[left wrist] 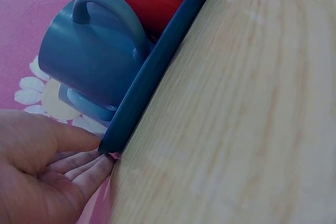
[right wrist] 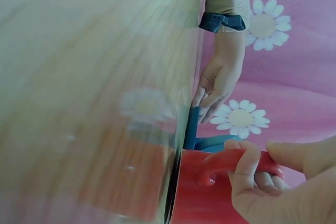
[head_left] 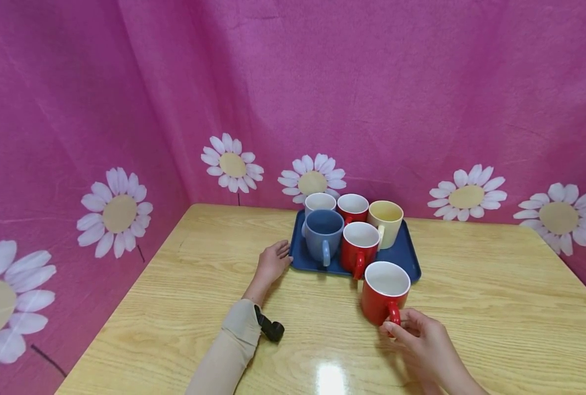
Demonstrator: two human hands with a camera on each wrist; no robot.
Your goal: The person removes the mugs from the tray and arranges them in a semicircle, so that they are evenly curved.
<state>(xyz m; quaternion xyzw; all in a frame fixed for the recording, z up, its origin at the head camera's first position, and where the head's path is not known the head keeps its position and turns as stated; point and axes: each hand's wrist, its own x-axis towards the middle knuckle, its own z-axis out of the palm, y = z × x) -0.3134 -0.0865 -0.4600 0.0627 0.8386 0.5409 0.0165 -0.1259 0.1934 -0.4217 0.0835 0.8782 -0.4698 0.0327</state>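
Observation:
In the head view, my right hand [head_left: 423, 337] pinches the handle of a red mug [head_left: 376, 304] with a white inside, upright in front of the tray. The right wrist view shows fingers curled through that handle; the mug's base is at or just above the table. My left hand [head_left: 273, 261] holds the left edge of the blue tray [head_left: 401, 255], thumb at the rim and fingers beneath it in the left wrist view. On the tray stand a blue mug [head_left: 317, 241], another red mug [head_left: 354, 252], a cream mug [head_left: 389, 233], a white-rimmed red mug [head_left: 352, 214] and a pale mug [head_left: 317, 204].
A light wooden table [head_left: 495, 285] carries the tray near its back edge. Pink cloth [head_left: 372, 82] with daisies hangs behind and to the left. A black strap [head_left: 270, 329] circles my left wrist.

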